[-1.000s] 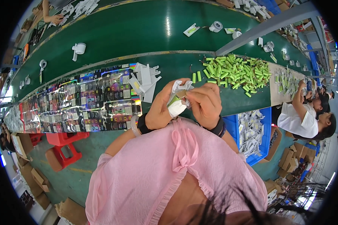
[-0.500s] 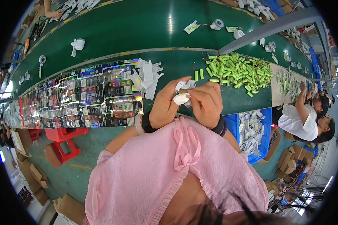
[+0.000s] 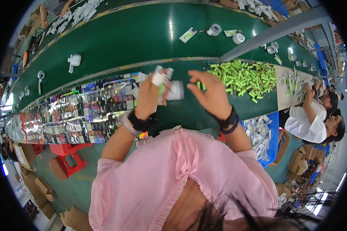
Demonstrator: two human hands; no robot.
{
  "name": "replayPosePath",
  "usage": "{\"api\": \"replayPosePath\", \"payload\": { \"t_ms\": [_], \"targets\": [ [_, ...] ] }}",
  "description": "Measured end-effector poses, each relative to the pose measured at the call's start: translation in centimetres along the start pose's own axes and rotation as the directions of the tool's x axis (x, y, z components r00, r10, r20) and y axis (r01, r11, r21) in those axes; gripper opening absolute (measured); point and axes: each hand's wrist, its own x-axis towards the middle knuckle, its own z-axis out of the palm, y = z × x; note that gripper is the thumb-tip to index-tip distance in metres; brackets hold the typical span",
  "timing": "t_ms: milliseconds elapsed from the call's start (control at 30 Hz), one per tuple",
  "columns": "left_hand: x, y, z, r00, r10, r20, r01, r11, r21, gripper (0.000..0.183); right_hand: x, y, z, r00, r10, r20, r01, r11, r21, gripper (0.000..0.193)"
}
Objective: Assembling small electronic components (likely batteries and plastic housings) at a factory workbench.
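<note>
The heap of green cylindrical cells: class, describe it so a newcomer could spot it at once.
On the green workbench, look just right of the right hand. There lies the heap of green cylindrical cells, left of the tan board. Its dense lime jumble sets it apart from the looser white-and-green parts on that board.

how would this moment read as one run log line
left hand: holding white parts, blurred | right hand: open, nothing visible held | green cylinders: heaped on bench | blue bin: holds white pieces
</note>
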Motion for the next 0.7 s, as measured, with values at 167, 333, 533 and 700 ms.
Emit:
{"api": "replayPosePath", "payload": {
  "t_ms": [167,333,533,700],
  "targets": [
    [9.2,0.6,-7.4,0.995,0.006,-0.102,-0.01,0.999,-0.042,0.055,6.9,11.4,0.6,0.982,0.183,0.043,-0.178,0.978,-0.106,0.031],
    [15.0,-5.6,-18.2,0.946,-0.023,-0.322,0.019,1.0,-0.017,0.052,13.2,20.9,5.9,0.942,0.334,0.022,-0.277,0.815,-0.509,0.03],
    [14.5,-9.8,-23.8,0.562,0.027,-0.827,0.06,0.996,0.074,0.063,14.4,30.0,10.7,0.978,0.2,0.064,-0.068,0.59,-0.805,0.022],
    [11.8,-10.6,-22.3,0.499,0.406,-0.766,0.096,0.852,0.515,0.049,13.7,30.2,11.2,0.991,0.136,0.022,-0.079,0.693,-0.717,0.01]
  ]
}}
